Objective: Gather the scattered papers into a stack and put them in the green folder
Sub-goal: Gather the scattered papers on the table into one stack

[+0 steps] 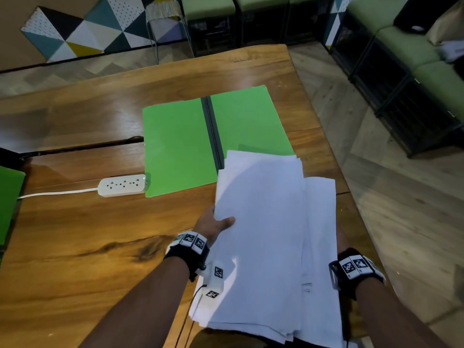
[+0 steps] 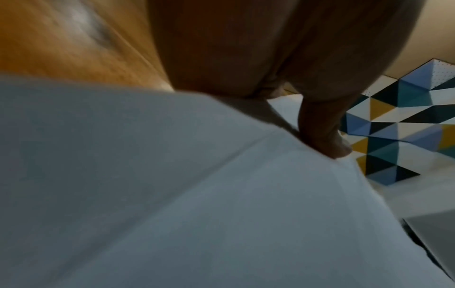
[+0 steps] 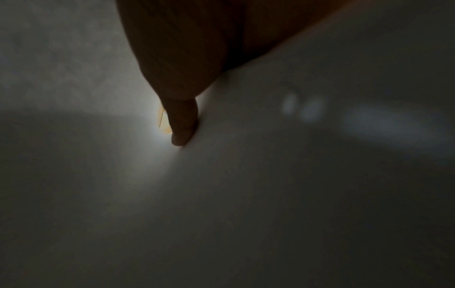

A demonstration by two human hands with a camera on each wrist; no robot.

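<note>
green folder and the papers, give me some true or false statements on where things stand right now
1. The green folder lies open and flat on the wooden table. True.
2. The stack of papers is already fully inside the folder. False: both hands hold it, and only its far end overlaps the folder's right half.
3. The left hand grips the stack's left edge with the thumb on top. True.
4. The stack's edges are squared up neatly. False: the sheets are fanned and offset.
5. The white power strip lies to the right of the folder. False: it lies by the folder's left near corner.
6. The right hand is mostly hidden by the papers in the head view. True.
</note>
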